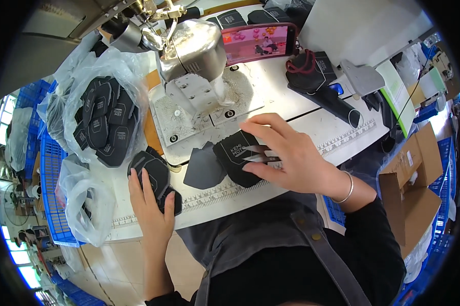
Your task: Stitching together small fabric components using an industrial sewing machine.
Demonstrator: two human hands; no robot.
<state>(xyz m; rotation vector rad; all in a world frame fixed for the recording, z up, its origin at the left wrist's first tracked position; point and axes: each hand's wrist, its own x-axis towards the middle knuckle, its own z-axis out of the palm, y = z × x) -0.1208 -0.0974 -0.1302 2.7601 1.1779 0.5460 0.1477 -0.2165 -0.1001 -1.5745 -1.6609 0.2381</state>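
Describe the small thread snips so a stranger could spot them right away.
Start at the sewing machine on the white table. Just in front, the right hand presses a black padded piece. The snips are the only shiny metal blades there, under its fingers.

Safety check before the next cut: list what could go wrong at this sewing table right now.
1. The right hand holds small snips with blades open over a black fabric piece; the points lie close to its own fingers, so a slip could nick skin or fabric.
2. The left hand presses a stack of black pieces near the table edge; a nudge could push some off.
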